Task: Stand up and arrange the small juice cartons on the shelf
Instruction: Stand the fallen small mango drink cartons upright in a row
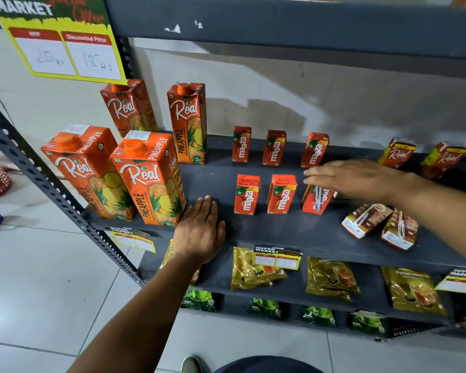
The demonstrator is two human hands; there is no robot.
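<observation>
While the left hand lay flat on the shelf, the right hand hovered open-fingered above a tilted Maaza carton.

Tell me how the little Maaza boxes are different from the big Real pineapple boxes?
The Maaza cartons are short with flat tops; the Real pineapple cartons are much taller with round orange caps. Maaza cartons stand mid-shelf, spaced apart; the Real cartons stand at the left end, the front two touching. Both are orange, and both stand upright.
</observation>
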